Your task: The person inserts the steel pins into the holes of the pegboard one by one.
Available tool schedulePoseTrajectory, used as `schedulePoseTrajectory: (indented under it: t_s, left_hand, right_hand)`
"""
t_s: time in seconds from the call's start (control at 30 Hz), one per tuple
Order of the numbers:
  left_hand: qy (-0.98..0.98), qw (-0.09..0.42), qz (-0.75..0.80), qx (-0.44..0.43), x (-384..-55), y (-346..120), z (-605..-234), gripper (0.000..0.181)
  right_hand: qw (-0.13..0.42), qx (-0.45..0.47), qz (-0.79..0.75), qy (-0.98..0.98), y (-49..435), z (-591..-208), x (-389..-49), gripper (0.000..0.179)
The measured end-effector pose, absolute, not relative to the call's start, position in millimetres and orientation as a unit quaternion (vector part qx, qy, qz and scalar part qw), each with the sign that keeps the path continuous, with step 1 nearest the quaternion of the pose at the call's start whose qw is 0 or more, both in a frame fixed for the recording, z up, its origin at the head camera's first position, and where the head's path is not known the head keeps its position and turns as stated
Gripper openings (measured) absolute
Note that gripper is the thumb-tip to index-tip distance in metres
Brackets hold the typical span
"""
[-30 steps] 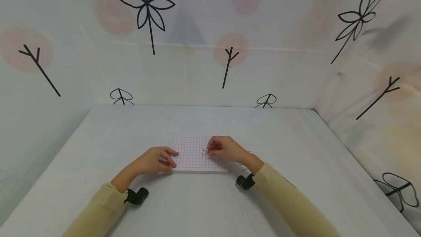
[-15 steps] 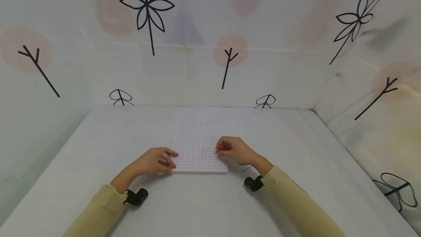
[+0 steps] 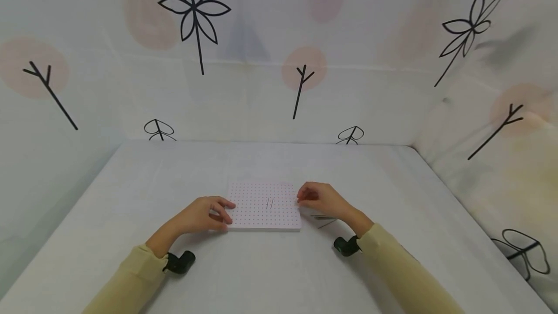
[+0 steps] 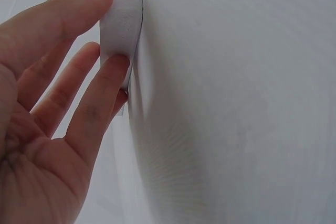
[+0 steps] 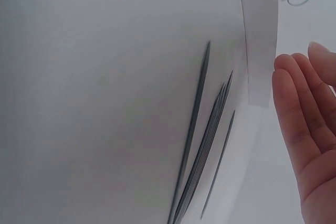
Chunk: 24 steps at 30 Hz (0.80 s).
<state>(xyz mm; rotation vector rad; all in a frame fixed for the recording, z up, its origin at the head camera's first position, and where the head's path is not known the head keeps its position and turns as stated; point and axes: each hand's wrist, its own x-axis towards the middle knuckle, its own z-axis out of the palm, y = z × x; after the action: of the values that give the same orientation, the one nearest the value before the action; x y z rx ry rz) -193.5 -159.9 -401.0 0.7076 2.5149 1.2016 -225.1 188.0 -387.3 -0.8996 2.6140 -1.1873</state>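
Note:
A white board (image 3: 250,212) with a grid of small reddish dots lies on the table. Two thin dark pointed sticks (image 3: 270,203) stand side by side in it, right of its middle. My left hand (image 3: 207,213) rests at the board's left side; in the left wrist view its fingertips touch the board's thick edge (image 4: 122,22). At the right edge hovers my right hand (image 3: 324,201), fingers loosely bent, nothing between them. Below it several dark pointed sticks (image 5: 202,156) lie on the table, most bundled together, one apart on each side.
The white-covered table (image 3: 270,270) runs back to a pale cloth wall (image 3: 244,96) printed with flowers and twigs. Black wrist cameras sit under both sleeves, the left one (image 3: 180,261) and the right one (image 3: 346,245) close over the tabletop.
My right hand has drawn back rightward from the two standing sticks to the board's right edge, uncovering the sticks on the table. The left hand has stayed at the board's left side.

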Motion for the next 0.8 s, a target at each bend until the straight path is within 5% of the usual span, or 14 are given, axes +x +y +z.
schedulePoseTrajectory:
  t_s: [0.8]
  left_hand:
    - [0.867,0.133,0.416,0.241,-192,-160,-400,0.008]
  right_hand:
    - [0.052,-0.262,-0.346,0.899,226,-394,-227,0.010]
